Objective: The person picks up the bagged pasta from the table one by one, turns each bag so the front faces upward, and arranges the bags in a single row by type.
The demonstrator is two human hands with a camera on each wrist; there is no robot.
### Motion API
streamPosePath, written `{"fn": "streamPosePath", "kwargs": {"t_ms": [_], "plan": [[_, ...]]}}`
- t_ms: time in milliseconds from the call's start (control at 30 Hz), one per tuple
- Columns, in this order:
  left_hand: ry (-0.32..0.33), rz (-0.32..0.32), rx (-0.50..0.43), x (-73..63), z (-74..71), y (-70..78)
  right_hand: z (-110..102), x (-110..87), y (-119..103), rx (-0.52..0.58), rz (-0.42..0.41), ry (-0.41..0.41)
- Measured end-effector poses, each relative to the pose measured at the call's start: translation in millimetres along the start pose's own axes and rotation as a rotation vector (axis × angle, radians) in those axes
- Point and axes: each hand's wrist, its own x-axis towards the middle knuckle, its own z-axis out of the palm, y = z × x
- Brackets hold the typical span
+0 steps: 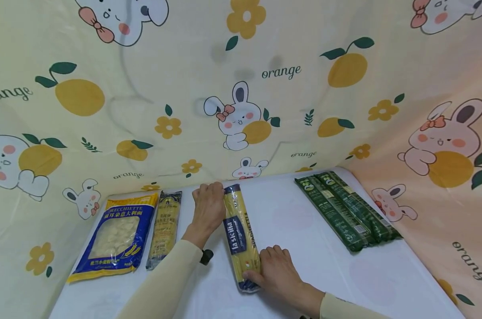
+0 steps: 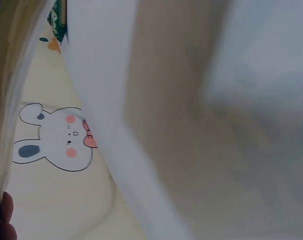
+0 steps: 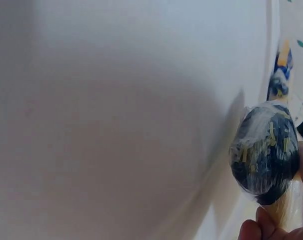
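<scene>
In the head view a long clear pack of spaghetti (image 1: pixel 241 235) with a dark blue "la sicilia" label is held between both hands at the middle of the white table. My left hand (image 1: pixel 209 206) grips its far end, fingers curled at the blue tip. Around the near end my right hand (image 1: pixel 278 270) is wrapped, its thumb across the front of the pack. The left wrist view shows a strip of the spaghetti pack (image 2: pixel 11 100) with fingertips at its end. From the right wrist, the pack's crinkled blue end (image 3: pixel 266 155) faces the camera, with fingers beneath it.
On the left lie a blue and yellow bag of orecchiette (image 1: pixel 115 237) and a slim pasta pack (image 1: pixel 165 230). Two green packs (image 1: pixel 348 210) lie side by side at the right. Patterned cloth (image 1: pixel 185 88) rises behind the white table (image 1: pixel 324 270).
</scene>
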Motion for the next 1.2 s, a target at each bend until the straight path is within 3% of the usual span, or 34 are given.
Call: {"fn": "streamPosePath", "kwargs": {"t_ms": [333, 400, 533, 633, 700, 800, 967, 1067, 1200], "plan": [[-0.101, -0.009, 0.067, 4.7, 11.5, -9.0, 9, 2.6, -6, -0.068, -0.01, 0.07], [-0.167, -0.056, 0.092, 5.2, 12.8, -9.4, 11, 4.9, -6, -0.089, -0.021, 0.059], [-0.378, -0.158, 0.156, 0.0, 11.3, -4.8, 12, 6.8, -5, -0.158, -0.038, -0.003], [-0.515, -0.167, 0.169, -10.9, 6.2, 6.1, 8, 2.8, 0, -0.229, -0.082, 0.009], [-0.555, -0.132, 0.153, -22.8, 3.0, 16.2, 7, -2.0, 4, -0.266, -0.135, 0.03], [-0.581, -0.049, 0.121, -45.5, 1.0, 31.7, 5, -11.1, 9, -0.318, -0.242, -0.009], [-0.62, 0.035, 0.067, -79.0, 6.1, 50.7, 4, -22.3, 14, -0.338, -0.35, -0.162], [-0.627, 0.038, 0.05, -90.4, 10.9, 55.2, 9, -23.5, 16, -0.326, -0.353, -0.19], [-0.614, 0.002, 0.031, -96.0, 15.6, 54.8, 17, -20.8, 13, -0.319, -0.357, -0.195]]}}
